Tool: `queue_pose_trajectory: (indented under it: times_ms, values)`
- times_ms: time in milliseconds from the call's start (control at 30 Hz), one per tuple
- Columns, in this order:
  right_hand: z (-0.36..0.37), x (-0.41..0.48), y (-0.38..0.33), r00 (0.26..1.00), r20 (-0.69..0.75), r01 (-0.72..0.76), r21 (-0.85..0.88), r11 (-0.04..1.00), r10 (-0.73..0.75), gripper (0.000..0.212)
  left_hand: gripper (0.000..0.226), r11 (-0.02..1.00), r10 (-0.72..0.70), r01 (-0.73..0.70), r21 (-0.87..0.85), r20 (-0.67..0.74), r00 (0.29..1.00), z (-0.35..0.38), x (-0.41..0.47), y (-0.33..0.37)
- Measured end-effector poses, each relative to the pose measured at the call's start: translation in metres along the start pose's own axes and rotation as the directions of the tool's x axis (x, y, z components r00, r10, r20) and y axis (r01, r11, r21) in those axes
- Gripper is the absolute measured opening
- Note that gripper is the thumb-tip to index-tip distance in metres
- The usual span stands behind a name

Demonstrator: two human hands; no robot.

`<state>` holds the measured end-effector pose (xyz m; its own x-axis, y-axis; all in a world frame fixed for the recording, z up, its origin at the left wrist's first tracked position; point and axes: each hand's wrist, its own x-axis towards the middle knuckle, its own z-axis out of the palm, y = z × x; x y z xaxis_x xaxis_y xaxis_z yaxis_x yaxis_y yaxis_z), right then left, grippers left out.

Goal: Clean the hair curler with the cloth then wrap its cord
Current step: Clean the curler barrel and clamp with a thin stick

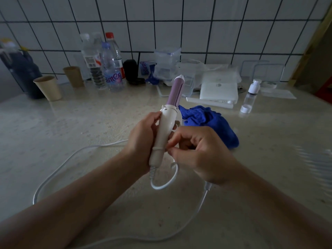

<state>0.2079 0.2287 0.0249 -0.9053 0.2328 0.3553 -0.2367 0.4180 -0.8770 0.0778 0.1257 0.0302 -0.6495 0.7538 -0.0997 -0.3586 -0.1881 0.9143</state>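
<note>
Left hand grips curler mid-frame; right hand pinches cord onto handle. Cloth behind. Slack pinch, first loop slides off.

Dim room, white tiled wall with dark grout behind a pale speckled stone countertop, yellowish frame edge at far right, light weak and cool

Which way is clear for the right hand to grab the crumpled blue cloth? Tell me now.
Probably none yet: the right hand is pinching the thin white cord against the white and purple hair curler. The crumpled blue cloth lies just beyond it, unobstructed, once it lets go.
</note>
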Motion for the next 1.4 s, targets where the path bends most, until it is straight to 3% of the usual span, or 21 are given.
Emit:
queue_pose_trajectory:
  times_ms: [200,300,467,633,733,867,1000,1100,1233,1400]
  values:
    - [-0.019,0.008,0.006,0.927,-0.375,-0.037,-0.091,0.995,0.0,0.021,0.042,0.998,-0.067,0.067,-0.007,0.052,0.996,0.005,-0.001,0.003]
    - [-0.021,0.009,0.005,0.891,-0.453,-0.031,-0.121,0.992,-0.027,0.022,0.041,0.996,-0.088,0.084,0.043,0.097,0.991,0.007,-0.002,0.003]
    - [-0.015,0.008,0.006,0.962,-0.273,-0.012,-0.088,0.996,-0.013,0.019,0.038,0.997,-0.078,0.075,0.029,0.116,0.99,0.006,-0.003,0.003]
    - [-0.021,0.008,0.004,0.923,-0.384,-0.006,-0.093,0.996,-0.03,0.019,0.044,0.996,-0.041,0.027,0.084,0.164,0.986,0.003,-0.004,0.0]
    - [-0.018,0.006,0.004,0.961,-0.275,0.007,-0.062,0.998,-0.024,0.017,0.044,0.996,-0.021,0.011,0.084,0.119,0.993,0.003,-0.005,-0.001]
    - [-0.015,0.006,0.006,0.953,-0.302,0.001,-0.044,0.999,-0.014,0.018,0.043,0.999,-0.002,-0.003,0.052,0.085,0.996,0.005,-0.004,0.002]
    - [-0.005,0.002,0.001,0.996,-0.085,-0.022,0.052,0.998,0.026,0.011,0.051,0.994,0.009,-0.016,0.105,0.062,0.998,0.007,-0.006,0.002]
    - [-0.003,0.003,0.002,0.995,-0.089,-0.037,0.038,0.999,0.04,0.009,0.051,0.996,-0.001,-0.004,0.085,0.063,0.998,0.006,-0.005,0.003]
    - [0.001,-0.002,0.004,0.997,0.053,-0.056,-0.031,0.998,0.058,0.008,0.045,0.999,-0.025,0.023,0.031,0.063,0.998,0.002,-0.004,0.002]
    - [0.002,-0.001,-0.001,0.999,0.015,-0.037,-0.032,0.999,0.037,0.011,0.048,0.998,0.016,-0.016,0.053,0.005,1.0,-0.001,-0.002,0.001]
